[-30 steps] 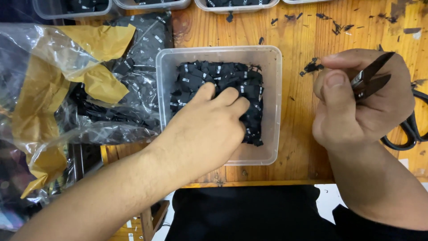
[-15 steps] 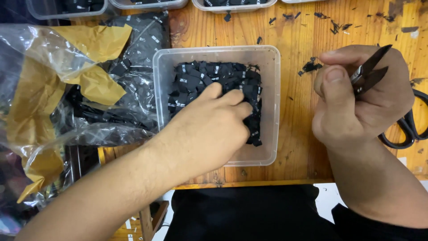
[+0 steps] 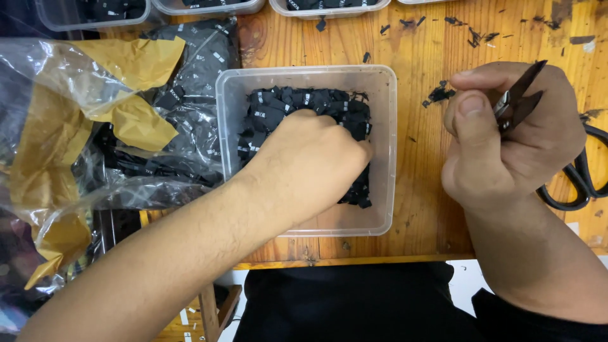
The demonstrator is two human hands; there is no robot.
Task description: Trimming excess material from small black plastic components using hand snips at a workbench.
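Note:
A clear plastic tub (image 3: 386, 152) sits on the wooden table and holds a heap of small black fabric labels (image 3: 278, 107). My left hand (image 3: 313, 161) reaches into the tub, fingers curled down into the labels; what it grips is hidden under the knuckles. My right hand (image 3: 506, 136) rests to the right of the tub, closed around small black thread snips (image 3: 520, 95) whose blades point up and to the right.
A crumpled clear bag (image 3: 95, 145) with yellow tape and more black labels lies left of the tub. Black-handled scissors (image 3: 579, 180) lie at the right edge. Other plastic tubs (image 3: 209, 7) line the far edge. Black scraps (image 3: 437, 95) dot the wood.
My left hand's fingers have curled from flat on the labels into a closed grasp inside the tub. My right hand has hardly moved.

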